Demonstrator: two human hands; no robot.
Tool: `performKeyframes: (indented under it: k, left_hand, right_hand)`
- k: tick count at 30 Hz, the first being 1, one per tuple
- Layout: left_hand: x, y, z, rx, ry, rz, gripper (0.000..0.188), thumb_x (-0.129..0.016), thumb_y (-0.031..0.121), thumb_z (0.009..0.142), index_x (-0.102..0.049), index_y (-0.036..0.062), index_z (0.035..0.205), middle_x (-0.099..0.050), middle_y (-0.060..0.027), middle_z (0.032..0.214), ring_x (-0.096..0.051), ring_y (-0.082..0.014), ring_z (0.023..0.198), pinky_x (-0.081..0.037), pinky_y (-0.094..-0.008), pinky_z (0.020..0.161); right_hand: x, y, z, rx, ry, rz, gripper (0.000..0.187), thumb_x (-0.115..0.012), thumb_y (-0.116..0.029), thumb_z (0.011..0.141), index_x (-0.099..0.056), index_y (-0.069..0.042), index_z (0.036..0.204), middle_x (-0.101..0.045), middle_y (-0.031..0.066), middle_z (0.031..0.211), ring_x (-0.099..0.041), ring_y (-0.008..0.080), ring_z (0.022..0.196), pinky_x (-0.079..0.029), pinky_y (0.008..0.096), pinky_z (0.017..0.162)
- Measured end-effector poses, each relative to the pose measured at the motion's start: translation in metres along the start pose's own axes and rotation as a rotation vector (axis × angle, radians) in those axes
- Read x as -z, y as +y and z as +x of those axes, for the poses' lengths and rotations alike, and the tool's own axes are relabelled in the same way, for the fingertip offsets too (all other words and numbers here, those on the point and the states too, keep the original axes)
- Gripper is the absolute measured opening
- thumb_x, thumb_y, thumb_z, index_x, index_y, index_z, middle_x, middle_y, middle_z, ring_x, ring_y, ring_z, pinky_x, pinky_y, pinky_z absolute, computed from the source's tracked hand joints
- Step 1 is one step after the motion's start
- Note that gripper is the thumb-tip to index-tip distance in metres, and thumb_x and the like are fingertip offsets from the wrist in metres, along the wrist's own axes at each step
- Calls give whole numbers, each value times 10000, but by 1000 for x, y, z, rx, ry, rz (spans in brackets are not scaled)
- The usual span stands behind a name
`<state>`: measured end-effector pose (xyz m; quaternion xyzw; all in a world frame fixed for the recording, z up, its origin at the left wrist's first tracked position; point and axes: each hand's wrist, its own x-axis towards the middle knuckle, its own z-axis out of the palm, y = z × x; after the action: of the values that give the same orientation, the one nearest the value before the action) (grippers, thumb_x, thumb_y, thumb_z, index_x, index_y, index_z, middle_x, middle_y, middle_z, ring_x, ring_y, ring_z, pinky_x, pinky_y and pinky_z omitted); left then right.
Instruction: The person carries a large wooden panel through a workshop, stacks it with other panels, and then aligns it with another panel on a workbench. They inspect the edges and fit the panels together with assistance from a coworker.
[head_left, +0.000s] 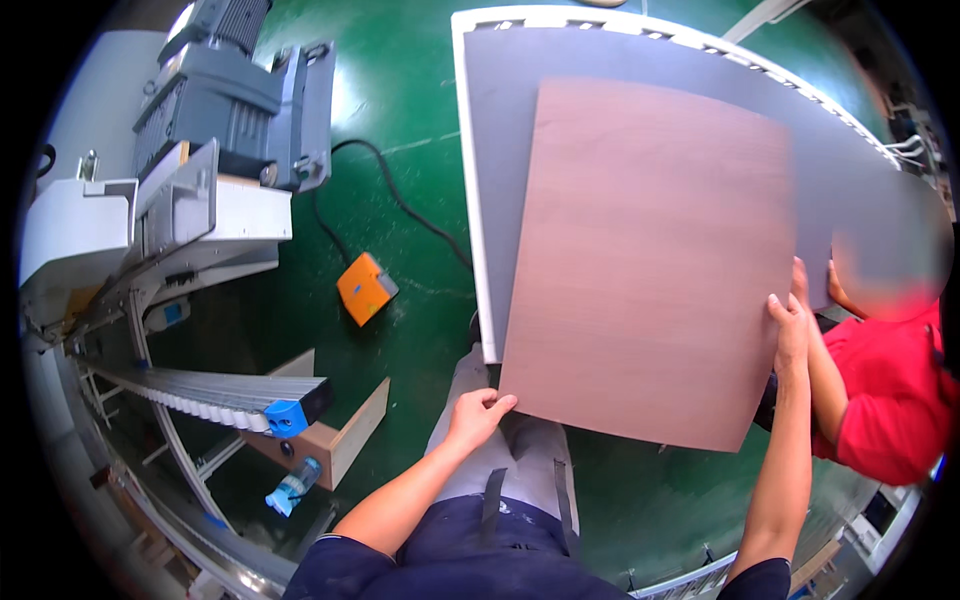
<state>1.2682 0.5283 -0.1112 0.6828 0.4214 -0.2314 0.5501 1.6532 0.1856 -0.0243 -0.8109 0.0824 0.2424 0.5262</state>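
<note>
You are gripping the brown panel [650,260] on its two near sides: your left hand [476,418] is pinching its near-left corner in a narrow grip, and your right hand [790,325] is holding the right edge, thumb on top, fingers mostly hidden. The panel is stretching forward from between your hands over the grey-topped table [500,110]; whether it is touching the surface, you cannot tell from here. Because your left is holding only a corner, you are better off keeping both wrists level and letting the two grips share the weight. Just beyond your right hand, a co-worker's hand [801,278] is sitting close by that edge, so matching pace is mattering. The near edge is jutting past the table towards your waist. Left of your left hand, green floor [400,370] is showing, with an orange box [366,290] and black cable [412,208] lying forward.
</note>
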Motion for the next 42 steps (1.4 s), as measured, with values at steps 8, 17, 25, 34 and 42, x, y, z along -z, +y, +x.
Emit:
performKeyframes:
  k: [8,17,25,34,42]
  left_hand:
    - [12,0,1,-213,60,56,322,-728,309,849,-663,11,747,-578,-85,646,-571,-245,616,-457,-365,594]
    - [50,68,66,-590,282,247,268,-853,137,657,-640,15,765,-563,-86,722,-542,-226,685,-437,-340,603]
    - [66,134,164,-909,503,224,228,-824,173,674,-677,60,806,-421,-210,1411,-346,-433,1310,-290,-483,1087]
    - [55,99,129,-782,366,141,119,-774,95,724,-669,40,739,-275,-267,1548,-168,-465,1455,-157,-513,1172]
    - [58,98,132,-798,388,144,190,-810,174,711,-712,28,784,-280,-276,1544,-146,-451,1469,-140,-518,1177]
  right_hand:
    - [-55,85,56,351,312,-653,668,-665,-222,899,-381,10,1457,-397,186,1492,-377,293,1386,-310,400,1135]
    - [-163,71,29,640,309,-977,689,-437,-493,980,-316,-76,1515,-243,219,1570,-187,372,1465,-128,485,1179]
    - [-168,66,28,659,287,-990,671,-429,-452,988,-316,-42,1508,-249,221,1565,-195,366,1463,-136,478,1178]
    - [-171,64,25,641,302,-998,625,-424,-385,989,-332,-38,1499,-263,224,1558,-207,360,1461,-145,465,1175]
    - [-171,63,26,651,290,-1004,607,-420,-355,991,-335,-31,1496,-267,225,1556,-209,352,1463,-146,458,1175]
